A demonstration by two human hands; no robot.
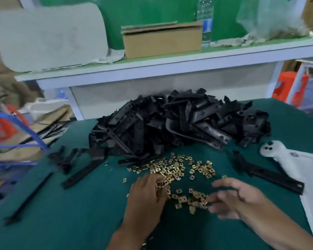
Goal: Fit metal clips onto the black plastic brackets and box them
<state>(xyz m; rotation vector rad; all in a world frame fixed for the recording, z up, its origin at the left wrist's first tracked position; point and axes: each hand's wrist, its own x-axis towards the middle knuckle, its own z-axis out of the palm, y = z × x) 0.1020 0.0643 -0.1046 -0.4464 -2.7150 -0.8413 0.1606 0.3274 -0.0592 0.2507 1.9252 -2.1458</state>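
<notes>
The fingers [159,184] of the left hand [146,193] are seen curled down into the near edge of the scattered brass-coloured metal clips [177,168], and several clips are gathered under the fingertips; whether one is actually pinched cannot be told. The right hand [237,199] is blurred, its fingers [222,183] spread and loosely bent above a smaller cluster of clips [192,199]; nothing is seen held in it, and contact with the clips at the fingertips cannot be confirmed. Both forearms are brought in from the near edge of the green-covered bench [79,213].

Just beyond the clips, a large heap of black plastic brackets [179,123] is piled across the middle of the bench. Loose brackets are laid out apart from the heap: a few to the left [79,165], one long thin strip [29,197] near the left edge, and a long one [267,172] to the right, partly resting on a white sheet [311,195]. On that sheet a white glove-like object [273,147] with dark spots is lying.

Behind the bench, a white shelf [170,64] with a green top is seen. On it a brown cardboard box [163,40] stands with flaps partly open, a clear plastic bottle [205,20] just to its right, a crumpled clear plastic bag [271,18] further right, and a grey board [49,37] leaning at the left. A blue wire basket [16,147] is visible at the far left.
</notes>
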